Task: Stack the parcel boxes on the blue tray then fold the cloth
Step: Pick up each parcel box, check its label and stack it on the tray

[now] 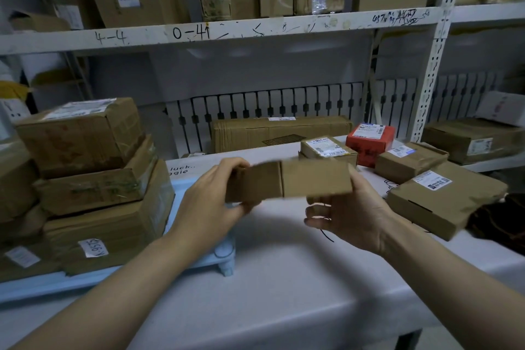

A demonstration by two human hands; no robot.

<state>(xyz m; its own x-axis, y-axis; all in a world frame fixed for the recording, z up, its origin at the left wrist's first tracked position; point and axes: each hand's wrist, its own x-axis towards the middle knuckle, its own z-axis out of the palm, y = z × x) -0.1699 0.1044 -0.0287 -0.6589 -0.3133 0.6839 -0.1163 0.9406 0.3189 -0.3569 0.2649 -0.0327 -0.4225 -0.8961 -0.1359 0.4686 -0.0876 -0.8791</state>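
Both hands hold a flat brown parcel box point(295, 180) in the air over the white table. My left hand point(210, 204) grips its left end and my right hand point(349, 216) grips its right end from below. The blue tray point(218, 256) lies at the left, and three brown boxes are stacked on it: a wide bottom box point(113, 224), a middle box point(96, 187) and a top box point(82, 133). Loose parcels lie at the right: a flat box point(443, 202), a small brown box point(409, 160), a red box point(372, 140) and a labelled box point(326, 149). A dark cloth point(500, 219) lies at the far right edge.
A long brown carton point(272, 132) lies at the back of the table. A white metal shelf point(227, 33) full of cartons runs overhead, with an upright post point(434, 65) at the right. More boxes sit on the right shelf point(471, 139) and at the far left point(14, 179).
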